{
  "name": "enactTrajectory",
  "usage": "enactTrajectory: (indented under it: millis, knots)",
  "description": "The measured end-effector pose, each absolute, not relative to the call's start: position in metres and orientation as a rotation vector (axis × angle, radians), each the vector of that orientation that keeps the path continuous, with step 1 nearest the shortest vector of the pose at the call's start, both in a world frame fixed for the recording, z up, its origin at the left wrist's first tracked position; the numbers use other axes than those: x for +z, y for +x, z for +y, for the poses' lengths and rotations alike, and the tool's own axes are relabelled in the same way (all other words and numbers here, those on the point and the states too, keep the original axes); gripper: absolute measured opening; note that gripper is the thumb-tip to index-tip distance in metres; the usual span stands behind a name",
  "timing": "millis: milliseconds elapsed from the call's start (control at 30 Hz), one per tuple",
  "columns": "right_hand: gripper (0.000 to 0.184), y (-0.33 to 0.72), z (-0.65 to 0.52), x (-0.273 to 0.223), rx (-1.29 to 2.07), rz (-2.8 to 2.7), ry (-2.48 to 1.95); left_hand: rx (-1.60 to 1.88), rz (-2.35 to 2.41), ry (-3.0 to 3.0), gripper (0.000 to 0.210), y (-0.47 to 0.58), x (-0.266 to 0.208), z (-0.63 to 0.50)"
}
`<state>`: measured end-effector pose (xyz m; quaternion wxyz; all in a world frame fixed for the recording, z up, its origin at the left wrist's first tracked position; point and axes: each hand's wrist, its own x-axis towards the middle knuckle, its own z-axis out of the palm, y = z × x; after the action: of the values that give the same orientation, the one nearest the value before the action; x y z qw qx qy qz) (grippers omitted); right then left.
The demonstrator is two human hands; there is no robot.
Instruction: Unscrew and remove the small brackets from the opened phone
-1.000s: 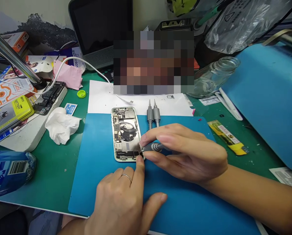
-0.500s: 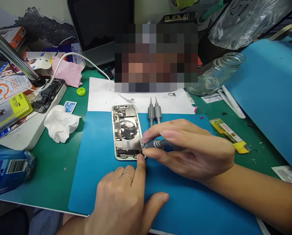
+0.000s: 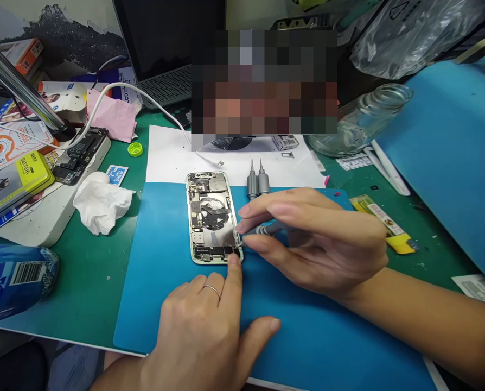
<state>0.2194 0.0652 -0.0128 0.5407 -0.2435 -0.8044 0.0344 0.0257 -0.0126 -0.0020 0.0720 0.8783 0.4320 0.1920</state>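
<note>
An opened smartphone (image 3: 223, 234) lies on the blue mat with its inner parts exposed. The index fingertip of my left hand (image 3: 205, 315) presses against the phone's lower right corner; the thumb is spread apart and the other fingers are bent, holding nothing. My right hand (image 3: 324, 241) pinches a grey screwdriver (image 3: 263, 229) between thumb and fingers, with its tip end low at the phone's right edge. The exact contact point of the tip is too small to tell. Behind my right fingers lie two more grey screwdrivers (image 3: 252, 184), thin tips pointing away.
The blue mat (image 3: 153, 244) overlaps a white paper sheet (image 3: 169, 157) bearing small metal parts. Crumpled tissue (image 3: 103, 203), another opened phone (image 3: 80, 157) and a battery box (image 3: 18, 182) lie left. A glass jar (image 3: 360, 119) and yellow packet (image 3: 383, 222) are right.
The screwdriver leans more, its handle end higher, and my right thumb has shifted slightly right. My left hand stays at the phone's corner. The whole view has moved a little.
</note>
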Motion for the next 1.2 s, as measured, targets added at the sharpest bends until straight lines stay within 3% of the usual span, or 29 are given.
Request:
enactTrajectory:
  millis: [733, 1200]
  knots:
    - [0.082, 0.221, 0.061, -0.017, 0.236, -1.89, -0.581, 0.561, 1.315, 2.623, 0.059, 0.029, 0.0, -0.012]
    - [0.073, 0.22, 0.059, -0.023, 0.318, -1.849, -0.624, 0.584, 1.318, 2.629, 0.058, 0.027, 0.0, -0.012]
